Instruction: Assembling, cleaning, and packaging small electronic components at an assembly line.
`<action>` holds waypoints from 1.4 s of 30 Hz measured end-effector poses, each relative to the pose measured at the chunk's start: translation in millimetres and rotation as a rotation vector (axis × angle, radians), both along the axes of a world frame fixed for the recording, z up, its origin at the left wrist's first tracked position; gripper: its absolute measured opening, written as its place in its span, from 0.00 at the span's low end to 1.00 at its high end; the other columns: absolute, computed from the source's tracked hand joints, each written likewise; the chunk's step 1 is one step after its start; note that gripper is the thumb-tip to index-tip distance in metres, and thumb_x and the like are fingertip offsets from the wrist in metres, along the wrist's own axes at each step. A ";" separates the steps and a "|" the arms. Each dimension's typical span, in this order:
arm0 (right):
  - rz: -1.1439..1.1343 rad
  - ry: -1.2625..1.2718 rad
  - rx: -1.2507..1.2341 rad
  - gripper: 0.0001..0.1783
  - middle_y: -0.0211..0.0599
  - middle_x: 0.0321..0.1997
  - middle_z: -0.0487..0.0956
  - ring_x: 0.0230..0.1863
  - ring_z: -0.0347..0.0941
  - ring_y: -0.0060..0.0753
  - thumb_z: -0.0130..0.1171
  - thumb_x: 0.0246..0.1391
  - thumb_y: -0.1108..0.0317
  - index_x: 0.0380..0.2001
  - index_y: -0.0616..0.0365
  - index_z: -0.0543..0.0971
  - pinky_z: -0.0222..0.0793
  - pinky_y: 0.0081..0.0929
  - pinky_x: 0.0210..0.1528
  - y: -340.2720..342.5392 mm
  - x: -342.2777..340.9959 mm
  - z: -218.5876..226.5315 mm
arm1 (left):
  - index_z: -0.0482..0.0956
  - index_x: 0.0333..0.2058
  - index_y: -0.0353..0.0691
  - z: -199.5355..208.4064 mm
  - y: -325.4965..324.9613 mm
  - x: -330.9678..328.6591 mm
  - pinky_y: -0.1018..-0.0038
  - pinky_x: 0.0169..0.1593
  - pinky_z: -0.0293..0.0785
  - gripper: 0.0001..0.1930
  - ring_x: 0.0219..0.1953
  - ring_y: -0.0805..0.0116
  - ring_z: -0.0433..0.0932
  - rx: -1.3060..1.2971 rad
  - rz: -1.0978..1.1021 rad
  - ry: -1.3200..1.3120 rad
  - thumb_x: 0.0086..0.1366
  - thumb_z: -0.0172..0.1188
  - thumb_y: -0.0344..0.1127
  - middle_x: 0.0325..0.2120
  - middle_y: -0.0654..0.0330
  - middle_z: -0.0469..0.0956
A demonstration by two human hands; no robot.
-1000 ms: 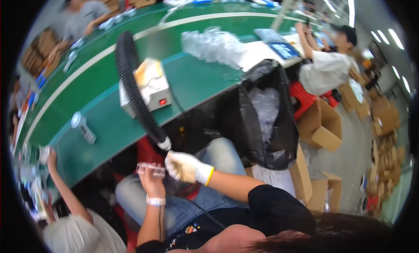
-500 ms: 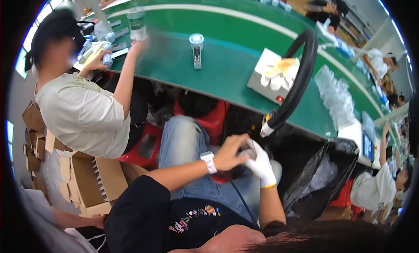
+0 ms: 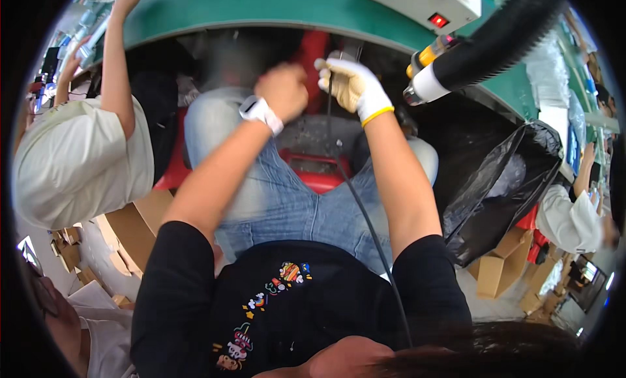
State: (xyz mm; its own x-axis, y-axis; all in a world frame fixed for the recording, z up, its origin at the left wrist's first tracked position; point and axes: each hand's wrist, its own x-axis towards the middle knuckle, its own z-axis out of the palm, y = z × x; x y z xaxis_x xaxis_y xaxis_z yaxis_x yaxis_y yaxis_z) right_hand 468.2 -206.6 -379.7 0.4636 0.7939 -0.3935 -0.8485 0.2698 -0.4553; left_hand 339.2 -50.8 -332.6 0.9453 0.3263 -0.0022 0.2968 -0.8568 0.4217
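Observation:
My left hand (image 3: 283, 93), bare and with a white watch (image 3: 259, 113) at the wrist, is raised over my lap. Motion smears its fingers, which look bent. To its right is my right hand (image 3: 354, 85) in a white glove with a yellow cuff, its fingers curled. At its fingertips shows a small greyish, shiny thing (image 3: 342, 56), mostly hidden by the glove. A thin black cord (image 3: 355, 195) runs from beside the gloved fingers down across my lap and shirt; whether the fingers touch it I cannot tell.
Ahead is the edge of a green table (image 3: 248, 10) bearing a white box (image 3: 450, 6) with a lit red switch. A thick black hose (image 3: 495, 45) with a white nozzle reaches down at right. A black bag (image 3: 495, 182) hangs below. A co-worker (image 3: 78, 150) sits at left.
My view has tipped down and the table has shifted upward. My hands, close together before, are now apart. The left has moved left, and both are farther from my body.

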 end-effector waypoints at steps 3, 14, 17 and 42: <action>0.030 -0.045 0.082 0.07 0.37 0.41 0.82 0.35 0.78 0.32 0.64 0.61 0.72 0.42 0.52 0.78 0.76 0.33 0.39 -11.8 -3.1 -0.3 | 0.75 0.63 0.51 -22.1 44.5 37.0 0.42 0.62 0.71 0.34 0.67 0.47 0.67 0.377 0.222 0.029 0.56 0.68 0.47 0.65 0.48 0.68; -0.014 -0.172 -0.246 0.15 0.29 0.34 0.75 0.32 0.74 0.28 0.69 0.54 0.73 0.43 0.53 0.76 0.75 0.31 0.35 -192.4 -24.2 32.3 | 0.63 0.71 0.65 -99.4 172.1 48.1 0.37 0.71 0.60 0.43 0.75 0.47 0.56 0.483 -0.204 0.086 0.58 0.70 0.33 0.72 0.61 0.59; 0.049 -0.198 -0.299 0.16 0.32 0.34 0.76 0.32 0.76 0.31 0.69 0.52 0.75 0.43 0.55 0.76 0.78 0.33 0.35 -206.3 -42.1 41.7 | 0.61 0.73 0.68 -96.9 179.6 46.9 0.36 0.72 0.59 0.46 0.76 0.47 0.54 0.504 -0.311 0.098 0.58 0.70 0.30 0.73 0.63 0.58; 0.005 -0.377 -0.570 0.17 0.46 0.45 0.82 0.36 0.81 0.34 0.69 0.51 0.81 0.44 0.62 0.77 0.81 0.35 0.41 -228.1 -91.1 70.8 | 0.78 0.59 0.54 -91.2 72.2 37.3 0.47 0.63 0.72 0.30 0.64 0.35 0.67 0.178 0.297 -0.143 0.56 0.74 0.43 0.65 0.46 0.65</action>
